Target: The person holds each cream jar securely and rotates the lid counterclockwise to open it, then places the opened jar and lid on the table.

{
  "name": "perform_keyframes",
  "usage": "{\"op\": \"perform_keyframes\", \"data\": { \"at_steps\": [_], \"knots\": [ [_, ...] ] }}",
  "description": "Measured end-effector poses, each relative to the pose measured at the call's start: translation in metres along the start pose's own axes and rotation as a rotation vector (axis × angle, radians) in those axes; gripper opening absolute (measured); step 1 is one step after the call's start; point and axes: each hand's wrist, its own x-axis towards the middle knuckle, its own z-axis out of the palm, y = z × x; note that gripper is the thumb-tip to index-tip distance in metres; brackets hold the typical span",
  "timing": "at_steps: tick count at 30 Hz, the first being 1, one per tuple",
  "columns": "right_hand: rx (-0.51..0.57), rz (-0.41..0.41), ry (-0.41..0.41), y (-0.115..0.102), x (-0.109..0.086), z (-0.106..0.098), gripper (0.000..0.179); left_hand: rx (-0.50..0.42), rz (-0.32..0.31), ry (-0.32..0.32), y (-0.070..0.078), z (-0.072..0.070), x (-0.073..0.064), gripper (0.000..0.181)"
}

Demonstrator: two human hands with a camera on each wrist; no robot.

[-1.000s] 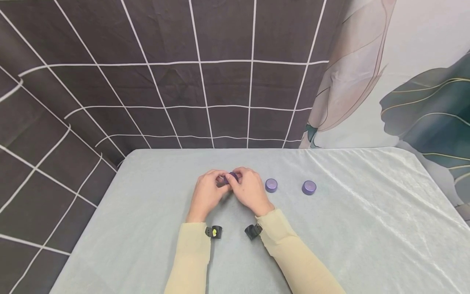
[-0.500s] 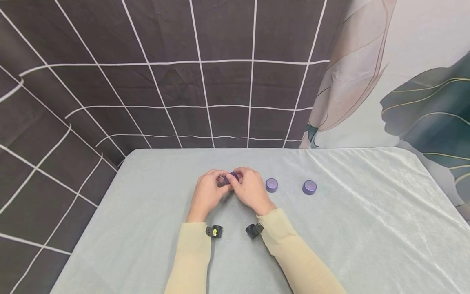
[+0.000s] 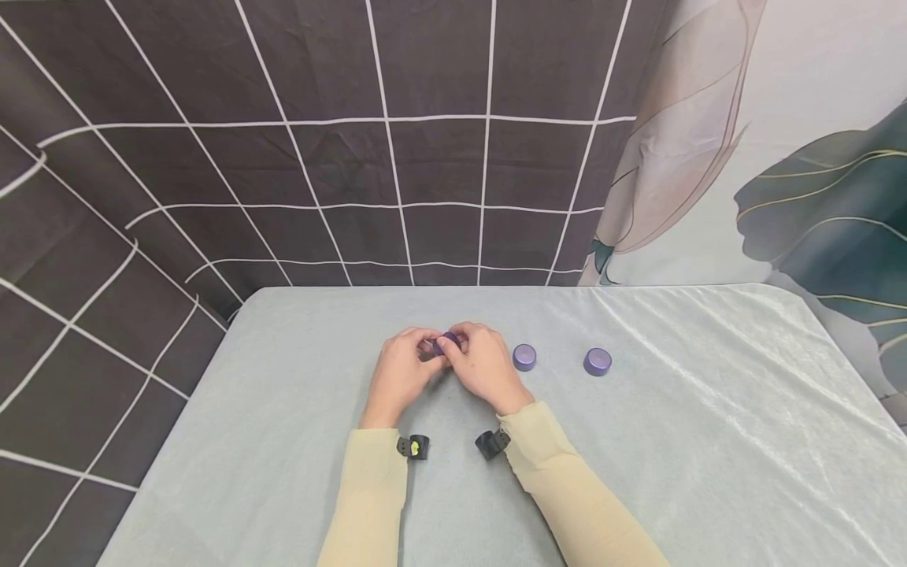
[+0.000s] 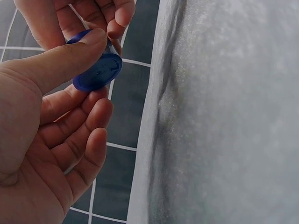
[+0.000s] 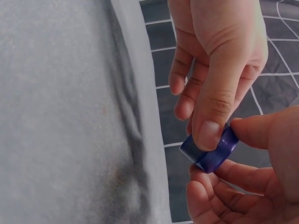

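My left hand (image 3: 398, 374) and right hand (image 3: 487, 368) meet near the middle of the table, above its far half. Between them they pinch one small round purple container (image 4: 99, 73), which looks blue in both wrist views. The left thumb lies across it, with left fingers beneath. The right hand's thumb and fingers grip its glossy purple part; a darker section shows beside that in the right wrist view. Fingers hide much of the container in the head view. Two similar purple round pieces stand on the table right of my hands, a nearer one (image 3: 524, 357) and a farther one (image 3: 597, 361).
A pale grey velvety cloth (image 3: 283, 378) covers the table, with creases on its right side. Behind the table and at left hangs a dark cloth (image 3: 340, 165) with a white grid. A leaf-patterned curtain (image 3: 708, 181) hangs at back right.
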Motion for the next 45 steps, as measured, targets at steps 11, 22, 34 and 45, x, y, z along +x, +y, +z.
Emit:
{"op": "perform_keyframes", "data": {
  "at_steps": [11,22,34,45],
  "knots": [
    [-0.006,-0.015,-0.015,0.0002,-0.0003,-0.0021,0.027,-0.001,0.006,-0.007,0.0001,-0.0002,-0.0001,0.033],
    [-0.028,-0.036,-0.034,0.001,0.0007,-0.0039,0.028,0.004,0.013,-0.008,-0.0002,-0.0003,0.0003,0.036],
    [-0.018,-0.052,-0.05,0.0027,0.0014,-0.0059,0.031,0.002,0.01,-0.007,-0.0007,0.0001,0.0006,0.037],
    [-0.027,-0.07,-0.074,0.0025,0.0019,-0.0073,0.032,-0.003,0.009,-0.01,-0.0011,0.0006,0.001,0.035]
  ]
}}
